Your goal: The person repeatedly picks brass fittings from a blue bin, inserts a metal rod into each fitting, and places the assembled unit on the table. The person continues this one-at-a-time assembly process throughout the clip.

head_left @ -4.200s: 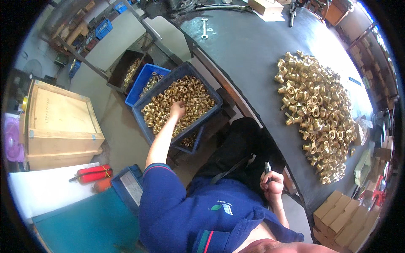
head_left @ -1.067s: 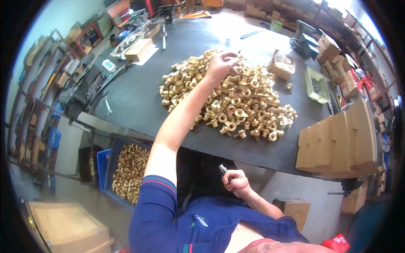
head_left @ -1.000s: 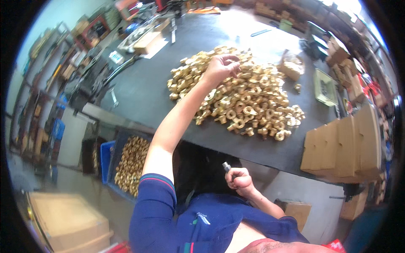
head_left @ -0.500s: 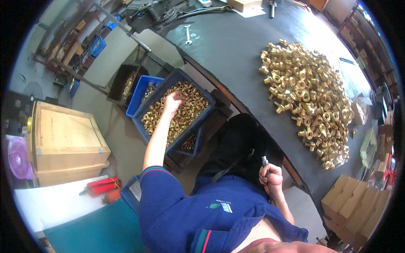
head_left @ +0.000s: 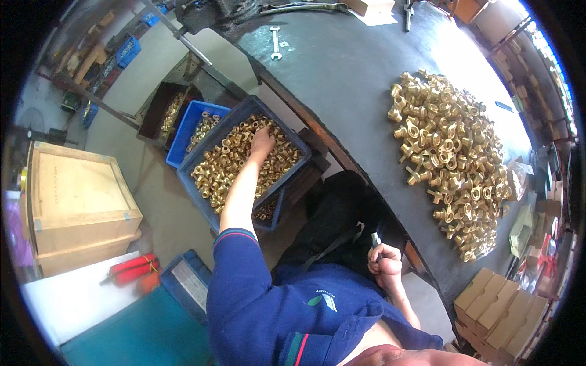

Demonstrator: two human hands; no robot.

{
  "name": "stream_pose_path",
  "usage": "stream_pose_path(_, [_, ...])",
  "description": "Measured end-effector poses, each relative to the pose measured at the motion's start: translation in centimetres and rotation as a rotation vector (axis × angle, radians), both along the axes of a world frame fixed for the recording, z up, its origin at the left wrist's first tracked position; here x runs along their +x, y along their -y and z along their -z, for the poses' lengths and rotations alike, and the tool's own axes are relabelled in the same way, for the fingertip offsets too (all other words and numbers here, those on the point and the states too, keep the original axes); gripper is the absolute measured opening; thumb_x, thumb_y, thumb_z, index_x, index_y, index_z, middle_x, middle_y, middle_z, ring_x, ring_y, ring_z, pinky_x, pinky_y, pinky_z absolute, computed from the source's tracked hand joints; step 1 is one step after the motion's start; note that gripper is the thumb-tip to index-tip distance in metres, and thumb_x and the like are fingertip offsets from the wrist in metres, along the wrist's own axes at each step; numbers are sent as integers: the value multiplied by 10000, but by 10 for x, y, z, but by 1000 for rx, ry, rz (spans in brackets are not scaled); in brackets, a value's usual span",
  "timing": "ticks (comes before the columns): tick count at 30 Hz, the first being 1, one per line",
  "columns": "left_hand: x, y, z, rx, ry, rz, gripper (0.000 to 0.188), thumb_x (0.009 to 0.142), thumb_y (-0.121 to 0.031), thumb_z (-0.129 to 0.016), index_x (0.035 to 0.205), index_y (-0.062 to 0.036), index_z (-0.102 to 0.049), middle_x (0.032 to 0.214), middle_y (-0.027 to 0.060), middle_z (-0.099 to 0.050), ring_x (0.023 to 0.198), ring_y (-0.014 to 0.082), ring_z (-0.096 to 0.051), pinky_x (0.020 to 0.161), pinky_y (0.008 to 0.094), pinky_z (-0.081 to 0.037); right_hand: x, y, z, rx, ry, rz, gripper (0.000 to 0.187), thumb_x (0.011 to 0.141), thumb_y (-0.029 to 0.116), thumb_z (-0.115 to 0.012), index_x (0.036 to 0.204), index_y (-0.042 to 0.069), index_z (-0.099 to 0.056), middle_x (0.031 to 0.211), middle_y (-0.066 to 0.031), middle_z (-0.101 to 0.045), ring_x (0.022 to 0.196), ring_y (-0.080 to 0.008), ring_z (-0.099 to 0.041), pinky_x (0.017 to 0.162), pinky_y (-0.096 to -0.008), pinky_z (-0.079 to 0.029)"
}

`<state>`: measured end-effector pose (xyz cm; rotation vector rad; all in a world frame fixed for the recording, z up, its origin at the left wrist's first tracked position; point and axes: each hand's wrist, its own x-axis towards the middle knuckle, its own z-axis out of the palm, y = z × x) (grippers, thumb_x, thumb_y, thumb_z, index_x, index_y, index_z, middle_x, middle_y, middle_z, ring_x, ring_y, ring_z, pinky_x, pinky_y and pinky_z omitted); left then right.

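My left hand (head_left: pixel 262 144) reaches into a blue-grey plastic bin (head_left: pixel 196 160) full of small brass nuts or fittings (head_left: pixel 227 177). Its fingers are curled down among the pieces, and whatever they grip is hidden. Close to my body, my right hand (head_left: pixel 386 263) is wrapped around a short metal tool (head_left: pixel 375 240); a silver cylindrical end sticks up out of the fist. On the dark tabletop to the right lies a large heap of brass fittings (head_left: pixel 452 152) with ring-shaped ends.
A blue bin (head_left: pixel 177 143) and a dark tray (head_left: pixel 152 125) with metal parts stand beyond the first bin. An open-ended wrench (head_left: pixel 276 44) lies on the table (head_left: pixel 342 79). Cardboard boxes (head_left: pixel 497 305) are stacked at right, a wooden crate (head_left: pixel 79 195) at left.
My left hand has moved slightly right within the bin, its fingers lower among the brass pieces. My right hand still holds the tool. The whole view has shifted a little.
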<state>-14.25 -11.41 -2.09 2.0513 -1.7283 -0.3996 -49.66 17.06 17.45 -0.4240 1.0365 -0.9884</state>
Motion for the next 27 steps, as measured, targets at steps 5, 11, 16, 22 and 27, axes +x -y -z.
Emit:
stream_pose_path(5, [-2,19,23,93,201,80,188,741,-112,-564,903,-19,-593,828,191,-622,780,359,-607,681,447,-482,-2,2,5,28,-24,13,124,561,-69,-430,647,-27,-509,607,-74,-454,421,-89,-345,379,-206,-259])
stream_pose_path(11, [3,10,10,63,287,247,276,740,-125,-566,1011,-71,-554,791,157,-621,761,344,-606,652,439,-486,-4,-1,10,38,-13,37,145,557,-80,-406,649,-20,-501,601,-72,-440,427,-87,-340,381,-198,-256])
stream_pose_path(16, [3,-1,20,97,292,190,319,703,-141,-612,1005,-69,-539,845,151,-619,812,332,-599,701,436,-485,-4,-2,11,54,-20,22,154,558,-86,-399,649,-13,-500,607,-67,-441,428,-85,-339,381,-197,-256])
stream_pose_path(22, [-2,-3,31,136,324,113,192,665,-113,-615,840,-43,-581,810,140,-616,805,325,-604,696,428,-491,-9,-6,14,64,-40,39,158,568,-94,-396,649,-8,-501,614,-61,-444,433,-83,-342,385,-197,-256])
stream_pose_path(27, [-3,-3,41,108,194,9,135,684,-117,-588,795,-43,-609,825,149,-623,821,335,-601,700,423,-489,-6,-8,12,87,-32,36,153,571,-89,-409,657,-11,-508,623,-63,-457,434,-81,-345,388,-198,-262])
